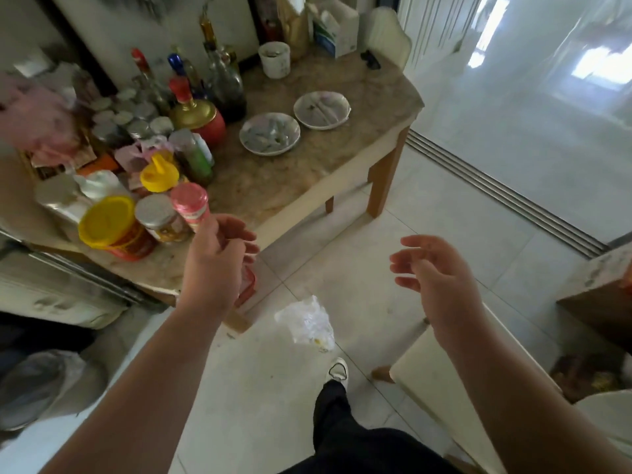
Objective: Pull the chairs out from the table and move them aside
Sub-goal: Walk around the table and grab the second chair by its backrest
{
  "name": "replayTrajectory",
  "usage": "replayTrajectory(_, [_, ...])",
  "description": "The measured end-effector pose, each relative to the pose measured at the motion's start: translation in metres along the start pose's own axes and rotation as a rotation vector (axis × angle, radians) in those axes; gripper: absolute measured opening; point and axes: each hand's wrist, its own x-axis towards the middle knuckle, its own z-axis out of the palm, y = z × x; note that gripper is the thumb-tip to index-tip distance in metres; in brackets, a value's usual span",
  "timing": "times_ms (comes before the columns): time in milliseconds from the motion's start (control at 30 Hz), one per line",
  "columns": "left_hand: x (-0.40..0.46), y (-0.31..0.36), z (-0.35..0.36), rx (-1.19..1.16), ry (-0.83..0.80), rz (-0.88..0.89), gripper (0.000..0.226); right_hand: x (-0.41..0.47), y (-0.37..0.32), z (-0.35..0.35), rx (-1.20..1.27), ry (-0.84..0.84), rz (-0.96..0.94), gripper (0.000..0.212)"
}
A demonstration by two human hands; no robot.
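Floor [461,172]: pale tiles are seen across the right and near side, with a metal door track running diagonally at the right.
Table [307,172]: a marble-topped table with wooden legs fills the left and far middle; its left half is crowded with bottles, jars and tins, and two small dishes are set towards the far right.
Near chair [441,381]: a cream seat on wooden legs is seen at the near right, already well apart from the table and partly hidden by the right forearm.
Far chair [390,35]: a cream backrest is seen at the far end, close against the table; this is judged the one left to pull out.
Plastic bag [307,323]: crumpled wrapping lies on the floor between the person and the table.
Left hand [219,258]: it is loosely spread and nothing is held; it hovers over the near table corner.
Right hand [434,271]: it is spread, fingers curled, and nothing is gripped.
Advice: the far chair's backrest is best gripped with both hands and drawn straight away from the table, and the bag is best stepped around.
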Motion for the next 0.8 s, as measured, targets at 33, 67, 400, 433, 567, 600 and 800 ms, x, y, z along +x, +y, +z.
replayTrajectory(33, [0.015, 0.006, 0.004, 0.022, -0.019, 0.055, 0.029, 0.016, -0.004, 0.009, 0.002, -0.004, -0.005, 0.039])
replayTrajectory(67, [0.029, 0.011, 0.009, 0.037, -0.032, 0.098, 0.03, 0.03, -0.01, 0.017, 0.001, -0.008, -0.011, 0.039])
replayTrajectory(400, [0.172, 0.091, 0.015, -0.096, -0.067, 0.248, 0.029, 0.137, -0.103, 0.092, 0.069, 0.061, -0.15, 0.042])
replayTrajectory(433, [0.186, 0.101, 0.013, -0.102, -0.085, 0.27, 0.028, 0.143, -0.11, 0.099, 0.066, 0.079, -0.161, 0.041])
replayTrajectory(567, [0.223, 0.13, 0.016, -0.107, -0.168, 0.34, 0.028, 0.15, -0.126, 0.11, 0.099, 0.182, -0.214, 0.039])
replayTrajectory(600, [0.23, 0.139, 0.019, -0.122, -0.2, 0.36, 0.028, 0.15, -0.128, 0.11, 0.121, 0.225, -0.23, 0.038])
replayTrajectory(800, [0.25, 0.206, 0.054, -0.274, -0.386, 0.464, 0.029, 0.142, -0.138, 0.081, 0.11, 0.409, -0.233, 0.036])
